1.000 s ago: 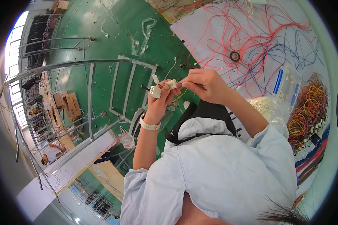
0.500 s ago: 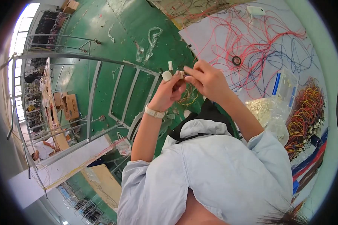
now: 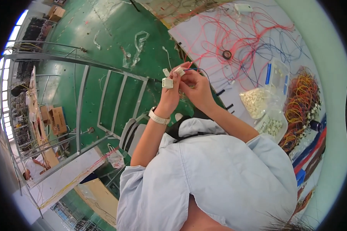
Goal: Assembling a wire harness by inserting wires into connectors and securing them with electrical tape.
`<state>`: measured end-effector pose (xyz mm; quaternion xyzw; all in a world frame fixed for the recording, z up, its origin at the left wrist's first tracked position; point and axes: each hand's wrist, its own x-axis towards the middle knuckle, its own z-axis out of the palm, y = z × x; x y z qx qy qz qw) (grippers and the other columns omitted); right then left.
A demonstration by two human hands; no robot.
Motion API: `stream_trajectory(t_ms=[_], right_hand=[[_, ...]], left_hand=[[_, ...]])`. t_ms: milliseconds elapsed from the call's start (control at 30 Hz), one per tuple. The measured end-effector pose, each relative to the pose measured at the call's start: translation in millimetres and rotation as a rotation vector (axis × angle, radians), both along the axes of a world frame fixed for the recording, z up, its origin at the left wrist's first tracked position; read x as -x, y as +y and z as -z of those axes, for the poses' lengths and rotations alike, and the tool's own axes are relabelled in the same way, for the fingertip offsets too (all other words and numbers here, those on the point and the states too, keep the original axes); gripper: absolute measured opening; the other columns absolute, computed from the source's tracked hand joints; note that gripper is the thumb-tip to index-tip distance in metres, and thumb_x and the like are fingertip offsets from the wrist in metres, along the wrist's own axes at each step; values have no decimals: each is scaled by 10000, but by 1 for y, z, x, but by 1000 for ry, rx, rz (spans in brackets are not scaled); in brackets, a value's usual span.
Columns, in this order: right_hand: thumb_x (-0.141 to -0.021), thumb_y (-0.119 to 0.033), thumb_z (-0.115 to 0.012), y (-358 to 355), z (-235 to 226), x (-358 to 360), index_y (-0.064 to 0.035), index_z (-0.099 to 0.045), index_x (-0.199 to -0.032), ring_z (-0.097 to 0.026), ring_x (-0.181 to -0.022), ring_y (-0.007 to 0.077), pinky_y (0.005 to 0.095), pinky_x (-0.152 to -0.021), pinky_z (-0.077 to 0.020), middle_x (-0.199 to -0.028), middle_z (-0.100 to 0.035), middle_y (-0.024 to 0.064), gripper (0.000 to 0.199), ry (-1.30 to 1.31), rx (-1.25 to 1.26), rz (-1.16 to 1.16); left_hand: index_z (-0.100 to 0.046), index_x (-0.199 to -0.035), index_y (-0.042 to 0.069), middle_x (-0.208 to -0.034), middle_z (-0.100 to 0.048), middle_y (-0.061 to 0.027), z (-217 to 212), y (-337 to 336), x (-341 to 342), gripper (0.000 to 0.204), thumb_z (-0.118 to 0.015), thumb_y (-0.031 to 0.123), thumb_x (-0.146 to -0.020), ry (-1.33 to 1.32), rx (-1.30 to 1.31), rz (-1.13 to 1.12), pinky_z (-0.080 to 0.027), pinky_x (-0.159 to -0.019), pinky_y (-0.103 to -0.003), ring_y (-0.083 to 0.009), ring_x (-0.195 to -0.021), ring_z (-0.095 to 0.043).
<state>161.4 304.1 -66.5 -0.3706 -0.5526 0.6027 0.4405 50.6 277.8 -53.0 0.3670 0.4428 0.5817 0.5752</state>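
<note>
My left hand (image 3: pixel 169 98) is closed on a cluster of white plastic plug connectors. A wider connector (image 3: pixel 167 83) with open square cavities sticks out by its thumb, and a smaller white connector (image 3: pixel 179 71) lies at the fingertips. Another small white connector (image 3: pixel 165 72) sits beside them, with a thin pale wire rising above. Blue and red wires (image 3: pixel 194 69) run from the fingertip connector over my right hand (image 3: pixel 198 91). Its fingers are bent and pressed together against the left hand at the wires; their tips are partly hidden.
To the right, a white table (image 3: pixel 204 38) carries tangled red and blue wires, a black tape roll (image 3: pixel 226 55), a bag of pale connectors (image 3: pixel 254 103), a clear bin (image 3: pixel 277 79) and bundled yellow-red wires (image 3: pixel 302 104). A metal frame rack (image 3: pixel 115 71) stands left on the green floor.
The view has shifted, so the surroundings sit further left. My hands have turned the connectors, and the wide one now shows its cavities. The blue wire has come into sight over the right hand.
</note>
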Motion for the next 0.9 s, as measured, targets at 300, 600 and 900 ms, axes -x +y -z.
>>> stream_trajectory(t_ms=[300,600,900], right_hand=[[-764,-62,-674,-16,38,2,-34,-684,-890,-658,-795,271,332,-706,-525,-990,-629,134,129,-207,-431,66],[-802,-82,-653,-32,46,-9,-10,-679,-881,-658,-835,252,339,-730,-525,-997,-640,138,110,-105,-113,11],[-939,-249,-516,-15,59,-48,1,-636,-881,-544,-725,146,303,-695,-445,-760,-584,94,283,-278,48,-329]], left_hand=[[-578,-1141,49,-937,-613,-8,35,-26,8,370,-430,359,-1003,1,171,-121,-428,-699,-226,-75,-831,-544],[-599,-1116,58,-991,-646,-18,60,-36,14,369,-483,379,-977,-229,322,-41,-420,-738,-256,-97,-858,-577],[-594,-1025,32,-1065,-651,-125,44,-36,26,379,-373,339,-1013,-457,216,-5,-448,-928,-368,-243,-956,-616]])
